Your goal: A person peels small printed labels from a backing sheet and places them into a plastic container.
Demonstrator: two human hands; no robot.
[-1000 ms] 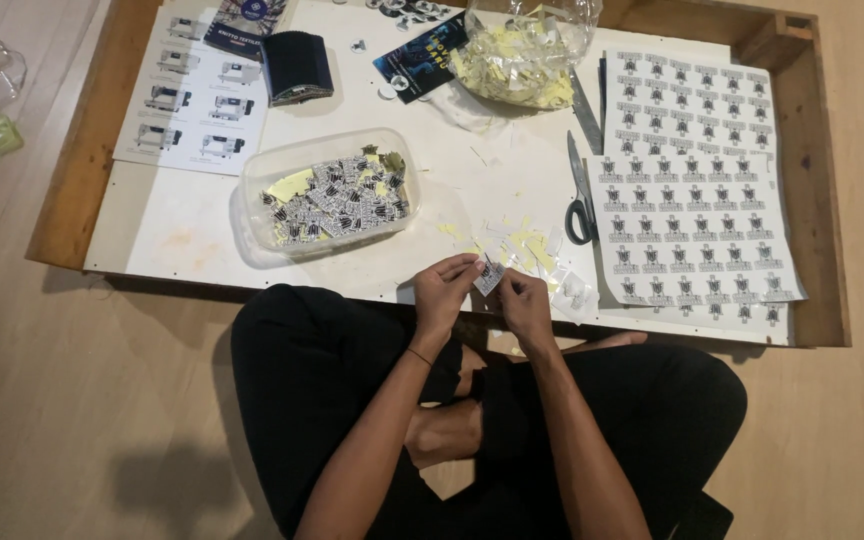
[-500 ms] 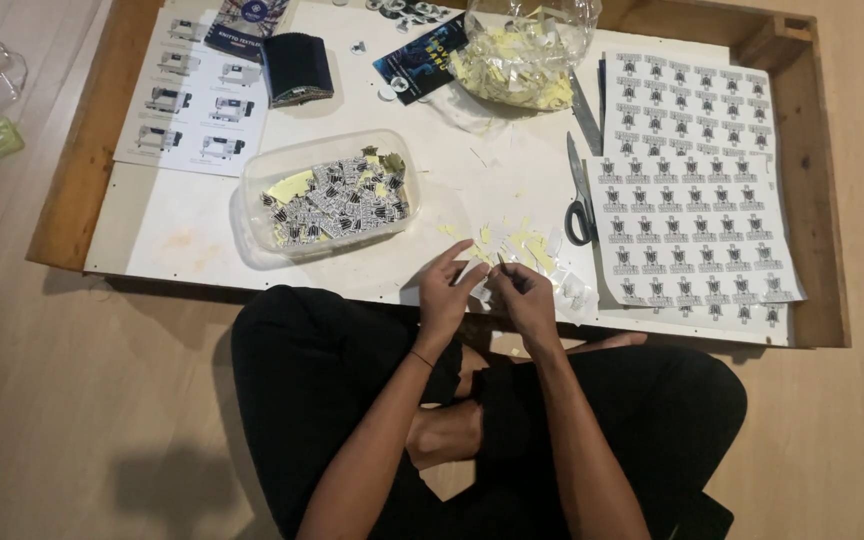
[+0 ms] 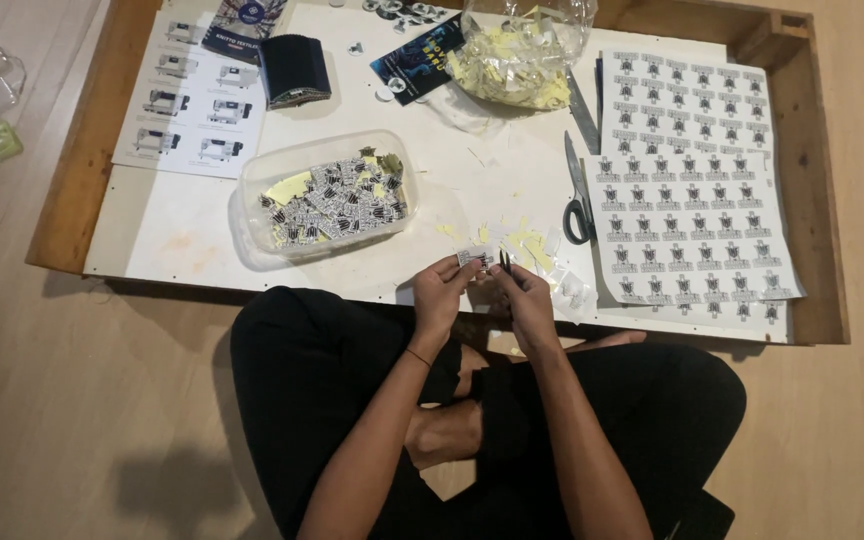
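While seated at a low table (image 3: 192,235), left hand (image 3: 439,292) pinches a small sticker (image 3: 473,258) — right hand (image 3: 522,295) grips dark tweezers (image 3: 504,262) beside it.

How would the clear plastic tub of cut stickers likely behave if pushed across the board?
The clear plastic tub looks thin-walled and only shallowly filled, so it is probably light and slides easily. It is low and wide, so unlikely to tip. Its loose stickers may shift.

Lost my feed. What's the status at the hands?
Left hand pinching small sticker. Right hand beside it, holding a thin dark tool. Scissors and tub lie clear.
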